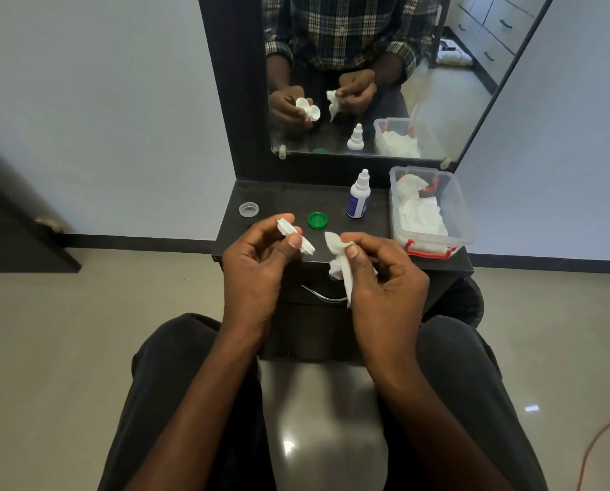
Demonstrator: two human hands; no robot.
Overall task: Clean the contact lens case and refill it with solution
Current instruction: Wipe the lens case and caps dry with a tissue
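Above the front edge of the dark shelf [331,203], the left hand [257,264] pinches the white lens case [294,235] between thumb and fingertips, tilted, with one well toward the tissue. Just beside it, not touching, the right hand [385,274] pinches a crumpled tissue [339,256] whose twisted tip points at the case. On the shelf lie a green cap [317,220], a clear cap [249,209] farther left, an upright solution bottle [358,197], and a clear box [431,210] of tissues with red latches. A mirror [367,76] stands behind.
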